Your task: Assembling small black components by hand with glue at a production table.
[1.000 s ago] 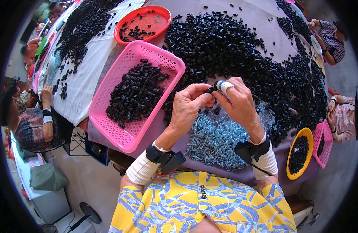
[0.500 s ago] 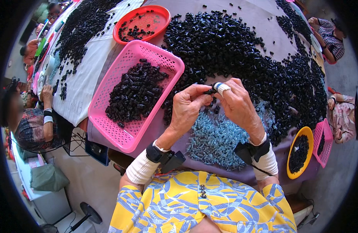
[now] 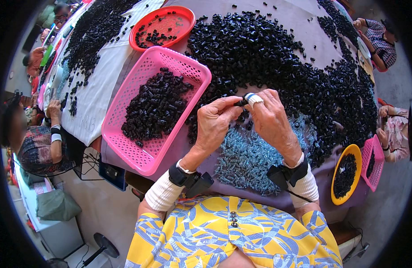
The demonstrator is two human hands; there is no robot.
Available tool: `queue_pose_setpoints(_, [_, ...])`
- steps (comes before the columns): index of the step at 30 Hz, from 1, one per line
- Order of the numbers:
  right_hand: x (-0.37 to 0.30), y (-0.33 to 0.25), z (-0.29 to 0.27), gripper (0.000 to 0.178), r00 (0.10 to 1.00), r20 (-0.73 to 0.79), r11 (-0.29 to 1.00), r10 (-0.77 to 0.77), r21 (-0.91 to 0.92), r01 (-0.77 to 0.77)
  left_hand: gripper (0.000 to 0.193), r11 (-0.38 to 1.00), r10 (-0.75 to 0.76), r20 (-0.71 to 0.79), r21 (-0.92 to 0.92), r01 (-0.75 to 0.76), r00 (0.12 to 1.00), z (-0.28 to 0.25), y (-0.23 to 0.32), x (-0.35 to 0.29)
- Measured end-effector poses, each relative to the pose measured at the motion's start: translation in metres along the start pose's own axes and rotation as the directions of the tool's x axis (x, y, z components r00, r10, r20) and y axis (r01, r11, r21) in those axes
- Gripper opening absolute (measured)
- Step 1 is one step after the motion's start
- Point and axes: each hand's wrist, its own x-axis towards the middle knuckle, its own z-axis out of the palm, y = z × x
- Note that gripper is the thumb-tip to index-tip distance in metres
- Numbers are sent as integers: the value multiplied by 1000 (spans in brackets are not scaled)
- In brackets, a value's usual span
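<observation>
In front of me my two hands meet above the table. A small black plastic part (image 3: 241,102) is pinched between the thumb and forefinger of my left hand (image 3: 211,125). My right hand (image 3: 273,123), with a white band around one finger, closes on the same part from the other side; its fingertips partly hide it. Beneath my hands lies a heap of small bluish metal springs (image 3: 244,161). Beyond them spreads a big pile of loose black plastic parts (image 3: 246,49). To the left, a pink basket (image 3: 133,157) holds many similar dark pieces.
A red round tray (image 3: 181,27) with a few black parts stands behind the basket. At the right edge are a yellow bowl (image 3: 358,167) and a smaller pink basket (image 3: 374,178). Other people sit along both sides, one person (image 3: 41,147) at near left.
My hands stay together at nearly the same spot, their fingers shifting slightly around the small black plastic part. At far right, another person's hands have moved.
</observation>
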Motion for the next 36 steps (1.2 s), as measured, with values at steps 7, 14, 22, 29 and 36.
queue_pose_setpoints(7, [-1, -3, 2, 14, 1000, -9, 1000, -14, -22, 14, 24, 998, -37, -23, 55, 38, 999, 0, 0, -2])
queue_pose_setpoints(14, [-4, 0, 4, 10, 995, 84, 996, -53, -69, 59, 22, 996, 7, 8, 87, -7, 1000, -3, -5, -1])
queue_pose_setpoints(22, [-7, 2, 2, 11, 989, 122, 992, -86, -80, 96, 23, 989, 91, 27, 114, -93, 996, -1, -3, -3])
queue_pose_setpoints(29, [-7, 4, 6, 10, 982, 128, 990, -138, 3, 139, 23, 945, 162, 42, 281, -168, 986, -5, 0, -5])
queue_pose_setpoints(36, [-5, 6, 8, 14, 983, 145, 993, -112, 61, 104, 20, 907, 238, 79, 337, -250, 968, -8, -3, 0])
